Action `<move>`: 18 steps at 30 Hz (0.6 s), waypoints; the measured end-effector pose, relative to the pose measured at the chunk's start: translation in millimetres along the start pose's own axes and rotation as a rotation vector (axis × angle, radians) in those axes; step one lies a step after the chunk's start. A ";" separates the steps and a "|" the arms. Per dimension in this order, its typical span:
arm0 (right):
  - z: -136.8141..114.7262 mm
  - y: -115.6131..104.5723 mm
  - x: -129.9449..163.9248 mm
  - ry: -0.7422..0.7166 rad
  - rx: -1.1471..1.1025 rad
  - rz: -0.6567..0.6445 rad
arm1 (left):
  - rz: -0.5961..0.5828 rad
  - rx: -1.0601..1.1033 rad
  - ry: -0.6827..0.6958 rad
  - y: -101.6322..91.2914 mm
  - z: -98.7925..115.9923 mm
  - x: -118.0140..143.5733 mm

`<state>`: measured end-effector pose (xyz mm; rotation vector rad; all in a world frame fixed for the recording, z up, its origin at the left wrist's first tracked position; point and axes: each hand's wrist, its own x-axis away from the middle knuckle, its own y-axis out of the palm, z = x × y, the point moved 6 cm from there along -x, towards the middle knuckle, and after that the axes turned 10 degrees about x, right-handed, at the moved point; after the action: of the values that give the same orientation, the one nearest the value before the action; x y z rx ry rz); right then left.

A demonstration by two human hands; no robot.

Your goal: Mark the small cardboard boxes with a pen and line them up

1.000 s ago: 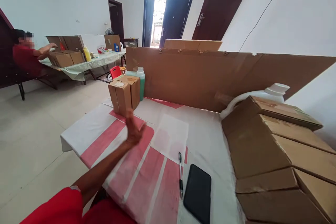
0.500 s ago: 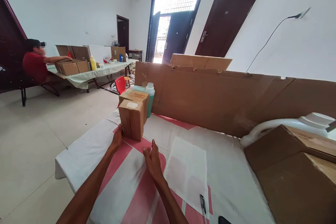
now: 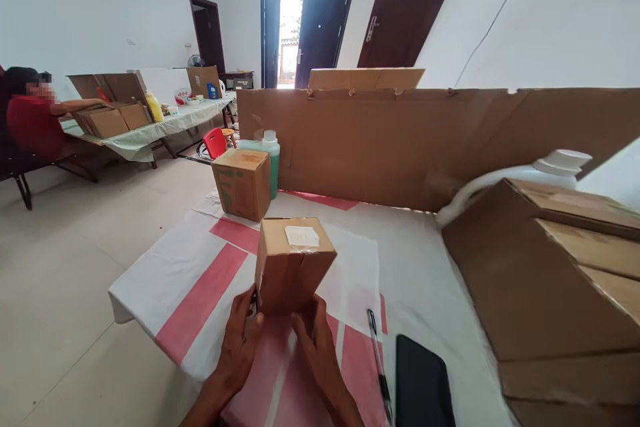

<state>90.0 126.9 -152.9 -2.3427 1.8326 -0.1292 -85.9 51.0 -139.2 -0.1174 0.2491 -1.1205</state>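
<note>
A small cardboard box [image 3: 296, 273] with a white label [image 3: 302, 235] on top is between my two hands, in front of me over the red-and-white cloth. My left hand [image 3: 237, 347] grips its lower left side, with the fingertips partly hidden along the box. On the lower right edge, my right hand [image 3: 316, 340] holds it, thumb toward the near face. Whether the box's base touches the cloth I cannot tell. Farther back stands a second cardboard box [image 3: 243, 187] with green marks, beside a jug of green liquid [image 3: 273, 163].
A pen [image 3: 379, 367] and a black phone [image 3: 424, 383] lie right of my hands, near a white sheet [image 3: 357, 273]. Stacked cartons [image 3: 500, 267] and a white jug [image 3: 555, 167] stand at the right. A cardboard panel [image 3: 350, 147] borders the back. A person in red [image 3: 35, 117] sits at another table.
The labelled box has come away from the second box, toward me and to the right, with both hands now on it. My view has tipped downward, showing more of the phone.
</note>
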 end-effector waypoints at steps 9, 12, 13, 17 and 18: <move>-2.5 -35.9 44.7 0.059 -0.086 0.219 | -0.117 -0.289 0.440 1.8 63.4 53.0; -1.8 -37.1 47.1 0.057 -0.138 0.190 | -0.125 -0.422 0.625 6.2 81.9 65.5; -1.1 -37.0 47.8 0.055 -0.158 0.176 | -0.137 -0.446 0.660 8.3 86.0 66.9; 9.7 -39.4 49.9 0.077 -0.214 0.191 | -0.257 -0.487 0.687 19.5 91.3 60.8; 13.8 -39.5 50.4 0.089 -0.247 0.189 | -0.291 -0.498 0.677 22.6 90.7 57.9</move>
<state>142.4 88.3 -161.0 -2.3336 2.2172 0.0185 -19.2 5.7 -64.6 -0.2178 1.1463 -1.3416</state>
